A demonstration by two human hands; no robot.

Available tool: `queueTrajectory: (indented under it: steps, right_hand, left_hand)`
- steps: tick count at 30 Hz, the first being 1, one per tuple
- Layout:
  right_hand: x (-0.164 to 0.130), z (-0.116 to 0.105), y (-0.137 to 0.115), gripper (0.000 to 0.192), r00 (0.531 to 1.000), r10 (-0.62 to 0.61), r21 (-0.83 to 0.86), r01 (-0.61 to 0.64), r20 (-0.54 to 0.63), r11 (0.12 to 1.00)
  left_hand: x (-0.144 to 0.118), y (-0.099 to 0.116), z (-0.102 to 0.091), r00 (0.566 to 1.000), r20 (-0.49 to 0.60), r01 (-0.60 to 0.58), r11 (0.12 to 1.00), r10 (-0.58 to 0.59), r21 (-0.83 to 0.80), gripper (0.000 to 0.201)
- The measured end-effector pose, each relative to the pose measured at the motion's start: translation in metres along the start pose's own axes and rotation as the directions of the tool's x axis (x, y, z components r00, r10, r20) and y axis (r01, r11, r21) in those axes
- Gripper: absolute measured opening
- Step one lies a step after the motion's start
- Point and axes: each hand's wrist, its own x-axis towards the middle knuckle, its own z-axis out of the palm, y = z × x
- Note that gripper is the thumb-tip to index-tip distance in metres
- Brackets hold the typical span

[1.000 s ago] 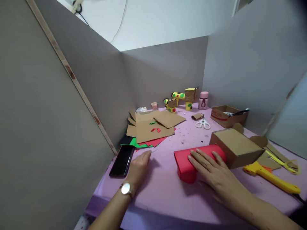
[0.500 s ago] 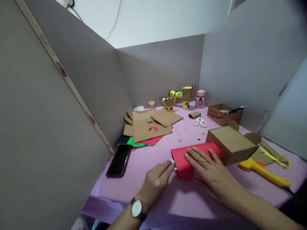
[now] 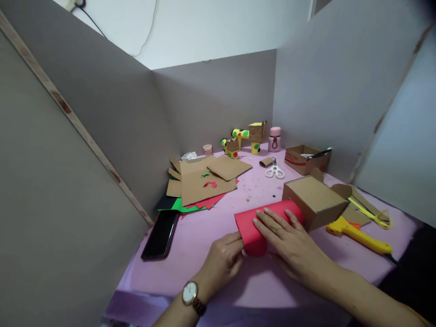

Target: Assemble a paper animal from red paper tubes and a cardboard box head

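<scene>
Red paper roll (image 3: 250, 225) lies on the purple bench (image 3: 211, 272), its far end butted against the brown cardboard box (image 3: 315, 200). Right hand (image 3: 289, 238) lies flat on top of the roll, fingers spread and pointing toward the far-left, palm pressing down; forearm comes in from the lower right. Left hand (image 3: 223, 259) sits at the roll's near open end, fingers curled in against the paper edge; whether it pinches something small there I cannot tell. Watch (image 3: 190, 293) on the left wrist, wrist bent slightly inward. Judgement: the work is holding the rolled sheet closed while the end is attended to; to do it well, keep even downward pressure with the flat palm so the curl does not spring open, and keep the left fingertips on the seam edge rather than crushing the tube mouth. Nearby: black phone (image 3: 160, 234) to the left, yellow-handled cutter (image 3: 359, 234) to the right, white scissors (image 3: 274, 171) further back.
</scene>
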Motion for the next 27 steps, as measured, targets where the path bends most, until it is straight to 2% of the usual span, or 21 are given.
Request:
queueTrajectory:
  steps: [6, 10, 13, 15, 17, 21, 27]
  right_hand:
    - [0.002, -0.007, -0.001, 0.065, 0.999, 0.043, 0.068, -0.043, -0.003, 0.997]
    - [-0.007, -0.017, -0.003, 0.058, 0.985, 0.081, 0.157, -0.056, -0.152, 0.986]
    - [-0.022, -0.017, -0.005, 0.052, 0.942, 0.136, 0.252, -0.058, -0.306, 0.966]
    - [-0.035, -0.013, -0.007, 0.048, 0.916, 0.177, 0.320, -0.057, -0.360, 0.946]
    - [-0.047, -0.006, -0.010, 0.045, 0.912, 0.204, 0.371, -0.063, -0.357, 0.927]
    - [-0.067, 0.013, -0.017, 0.040, 0.931, 0.249, 0.419, -0.121, -0.265, 0.900]
    - [-0.073, 0.032, -0.022, 0.034, 0.916, 0.358, 0.516, -0.222, -0.181, 0.827]
  left_hand:
    - [0.002, -0.006, -0.005, 0.996, 0.088, -0.012, 0.999, 0.016, -0.043, 0.032]
    - [0.004, -0.008, -0.008, 0.994, 0.102, -0.022, 0.999, 0.026, -0.039, 0.030]
    - [0.006, -0.008, -0.011, 0.991, 0.127, -0.030, 0.999, 0.033, -0.028, 0.031]
    - [0.007, -0.009, -0.012, 0.989, 0.143, -0.037, 0.999, 0.039, -0.021, 0.028]
    - [0.008, -0.011, -0.013, 0.987, 0.156, -0.045, 0.999, 0.046, -0.015, 0.025]
    - [0.009, -0.015, -0.013, 0.982, 0.180, -0.060, 0.998, 0.060, -0.004, 0.027]
    - [0.010, -0.016, -0.014, 0.978, 0.198, -0.071, 0.997, 0.067, 0.016, 0.030]
